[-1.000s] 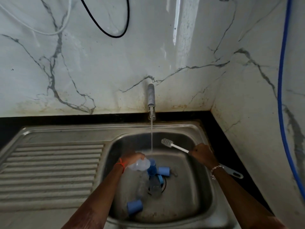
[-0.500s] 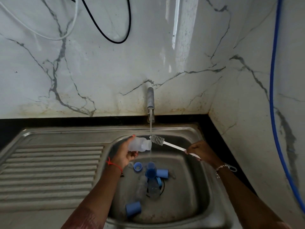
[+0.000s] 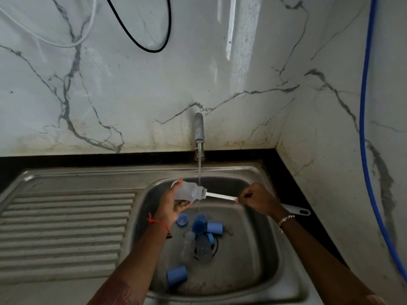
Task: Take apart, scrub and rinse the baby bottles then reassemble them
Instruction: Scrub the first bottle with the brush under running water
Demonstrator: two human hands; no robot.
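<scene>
My left hand [image 3: 172,205] grips the clear plastic baby bottle [image 3: 187,191], fingers wrapped round its body. It holds the bottle on its side over the stainless steel sink [image 3: 259,267], mouth just under the stream from the grey metal tap [image 3: 198,128]. My right hand [image 3: 257,198] is clamped on the long white bottle brush [image 3: 221,196], whose bristle head sits at the bottle's mouth. The risk I see is that wet plastic could slip as I push in, dropping the bottle among the blue caps [image 3: 214,227] and other clear bottles [image 3: 203,245] round the drain. An off-line push could snag the bristles on the rim and spray water.
</scene>
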